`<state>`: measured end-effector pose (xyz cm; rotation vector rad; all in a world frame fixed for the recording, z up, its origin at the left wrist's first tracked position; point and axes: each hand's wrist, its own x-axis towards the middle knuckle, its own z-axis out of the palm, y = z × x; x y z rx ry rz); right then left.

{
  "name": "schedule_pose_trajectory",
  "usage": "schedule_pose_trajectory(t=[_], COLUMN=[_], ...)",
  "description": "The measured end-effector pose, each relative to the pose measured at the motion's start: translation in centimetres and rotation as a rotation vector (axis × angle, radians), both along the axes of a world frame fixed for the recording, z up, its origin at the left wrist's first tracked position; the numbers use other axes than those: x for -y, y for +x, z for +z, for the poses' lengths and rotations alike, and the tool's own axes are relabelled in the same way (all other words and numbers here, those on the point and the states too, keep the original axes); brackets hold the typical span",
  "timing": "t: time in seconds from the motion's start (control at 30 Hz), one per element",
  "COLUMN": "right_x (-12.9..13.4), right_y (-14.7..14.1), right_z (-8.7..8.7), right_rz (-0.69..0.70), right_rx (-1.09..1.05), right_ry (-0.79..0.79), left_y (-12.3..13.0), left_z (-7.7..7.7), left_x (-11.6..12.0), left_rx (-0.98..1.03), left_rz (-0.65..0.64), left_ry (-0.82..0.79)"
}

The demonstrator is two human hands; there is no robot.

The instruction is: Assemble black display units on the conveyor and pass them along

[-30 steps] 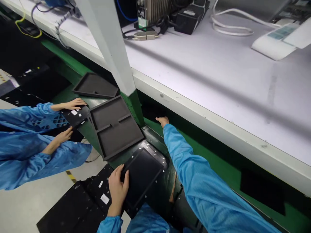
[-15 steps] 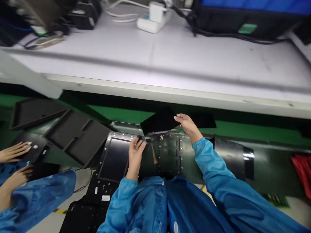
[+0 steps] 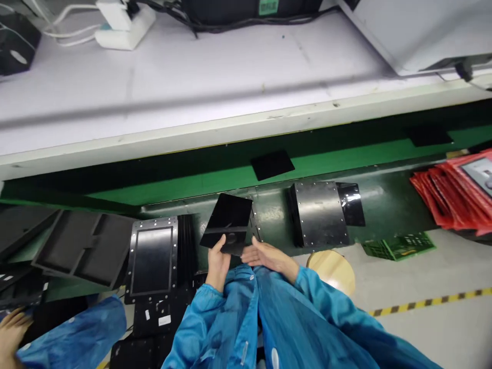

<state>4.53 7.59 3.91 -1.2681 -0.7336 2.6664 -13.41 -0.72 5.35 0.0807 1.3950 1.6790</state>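
Note:
A glossy black panel (image 3: 230, 211) tilts in front of my body, over the dark green bench. My left hand (image 3: 218, 264) grips its lower edge, the thumb on the face and the fingers hidden behind. At the panel's lower right corner, my right hand (image 3: 269, 256) has its fingers stretched out and the thumb raised. Whether those fingertips touch the panel cannot be made out. Just left of the panel lies a black plate with a framed window (image 3: 154, 259) and studs along its border. To the right rests a stack of dark studded plates (image 3: 321, 212).
A white shelf (image 3: 215, 82) spans above the bench. Black trays (image 3: 90, 246) lie at left, near a co-worker's hand (image 3: 13, 330). Red packets (image 3: 455, 189) are piled at right. Below stand a round wooden stool (image 3: 332, 271) and a green crate (image 3: 400, 246).
The view has swung right. The black panel came from the bench's back edge to close before me. My left hand now grips it; my right hand has moved down to its lower corner.

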Motion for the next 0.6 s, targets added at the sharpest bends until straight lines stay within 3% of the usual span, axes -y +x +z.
schedule_pose_trajectory(t=[0.1, 0.2, 0.3, 0.43, 0.53, 0.6], right_x=[-2.0, -5.9, -8.0, -8.4, -9.4, -10.8], right_y=[-4.7, -7.5, -8.0, -7.2, -6.7, -6.7], right_z=[-0.7, -1.8, -3.1, -4.8, -6.2, -7.3], right_rz=[-0.159, -0.343, -0.330, -0.258, -0.256, -0.232], right_rx=[-0.131, -0.112, -0.060, -0.030, 0.046, 0.146], right_ry=[-0.101, -0.112, -0.122, -0.064, 0.132, 0.318], left_y=[0.8, 2.2, 3.5, 3.9, 3.1, 2.2], left_z=[0.4, 0.6, 0.0, -2.4, -5.2, -7.0], left_x=[0.9, 1.7, 1.9, 2.3, 3.6, 4.7], left_rx=[-0.131, -0.078, 0.043, 0.132, 0.225, 0.198], left_rz=[0.081, 0.104, 0.115, 0.017, -0.088, -0.124], left_ry=[0.000, -0.028, -0.027, -0.015, -0.107, -0.250])
